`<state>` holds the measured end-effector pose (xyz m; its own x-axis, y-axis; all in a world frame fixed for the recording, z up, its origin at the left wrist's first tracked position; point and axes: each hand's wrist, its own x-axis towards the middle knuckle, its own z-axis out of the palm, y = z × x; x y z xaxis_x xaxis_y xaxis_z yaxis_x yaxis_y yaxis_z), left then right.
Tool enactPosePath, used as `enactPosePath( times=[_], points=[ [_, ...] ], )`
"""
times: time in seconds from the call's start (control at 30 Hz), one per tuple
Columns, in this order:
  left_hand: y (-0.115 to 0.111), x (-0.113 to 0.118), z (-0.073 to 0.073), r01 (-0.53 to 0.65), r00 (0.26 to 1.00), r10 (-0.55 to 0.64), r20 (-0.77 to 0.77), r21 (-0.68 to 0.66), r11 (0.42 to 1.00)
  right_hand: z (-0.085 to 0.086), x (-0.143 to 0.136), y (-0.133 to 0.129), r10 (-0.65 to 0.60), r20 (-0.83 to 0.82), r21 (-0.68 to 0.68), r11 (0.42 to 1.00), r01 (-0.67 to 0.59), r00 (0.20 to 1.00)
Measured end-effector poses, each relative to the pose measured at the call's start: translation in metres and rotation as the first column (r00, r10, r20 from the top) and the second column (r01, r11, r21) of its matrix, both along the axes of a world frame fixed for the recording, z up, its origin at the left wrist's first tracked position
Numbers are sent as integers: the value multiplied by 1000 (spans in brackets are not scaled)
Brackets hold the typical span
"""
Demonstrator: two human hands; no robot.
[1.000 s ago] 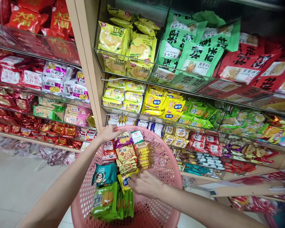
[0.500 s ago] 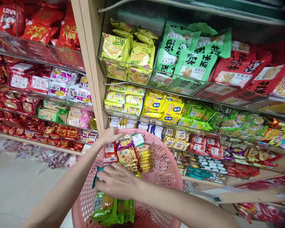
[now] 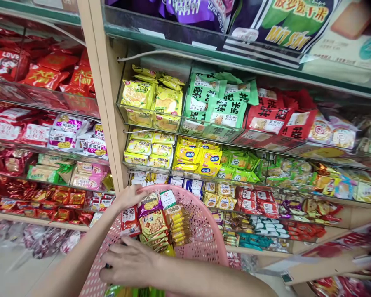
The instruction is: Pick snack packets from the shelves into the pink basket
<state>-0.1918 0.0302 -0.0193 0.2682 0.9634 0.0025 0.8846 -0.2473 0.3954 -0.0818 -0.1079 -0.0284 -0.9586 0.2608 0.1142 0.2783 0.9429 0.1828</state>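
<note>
My left hand is closed over the far left rim of a pink perforated plastic basket. Inside the basket, near that hand, lie a red snack packet, a purple packet and a white-and-green packet. Rows of gold-brown packets and patterned biscuit packets stand beside them. My right hand reaches across the basket, palm down, its curved fingers spread apart. It covers the basket's left middle, so whatever lies beneath is mostly hidden. Green packets show just below it.
Shelves with clear-fronted bins rise ahead, holding yellow packets, green packets and red packets. A wooden upright divides them from the left shelves of red packets. Plastic-wrapped goods lie on the floor at left.
The view has tilted up, showing a higher shelf, and the basket sits lower in it. My right hand has shifted left over the basket, covering the teal packet seen before. My left hand keeps the rim.
</note>
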Motion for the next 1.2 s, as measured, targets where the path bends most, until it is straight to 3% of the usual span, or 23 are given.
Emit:
enactPosePath(
  times=[0.2,0.3,0.4,0.57,0.7,0.77,0.87,1.2],
  points=[
    [8,2,-3,1,1000,-1,10,-19,1000,17,14,-1,10,-93,32,999,-7,996],
    [11,2,-4,4,1000,-4,13,-16,1000,41,39,-2,-65,-177,44,996,74,982],
    [11,3,-4,-1,1000,2,16,-19,1000,76,81,6,-228,-246,40,969,244,942],
    [11,2,-4,-1,999,2,37,-35,999,126,165,46,-414,-433,71,870,488,801],
    [9,1,-6,-12,998,14,62,-38,999,151,217,80,-562,-471,152,707,690,680],
    [8,0,-7,-6,996,10,92,-46,999,158,231,91,-622,-440,184,643,743,648],
    [6,0,-6,6,991,2,131,-62,998,161,240,100,-676,-388,209,597,774,626],
    [0,-2,4,-23,998,26,63,-53,998,156,240,110,-702,-340,220,588,778,626]
  ],
)
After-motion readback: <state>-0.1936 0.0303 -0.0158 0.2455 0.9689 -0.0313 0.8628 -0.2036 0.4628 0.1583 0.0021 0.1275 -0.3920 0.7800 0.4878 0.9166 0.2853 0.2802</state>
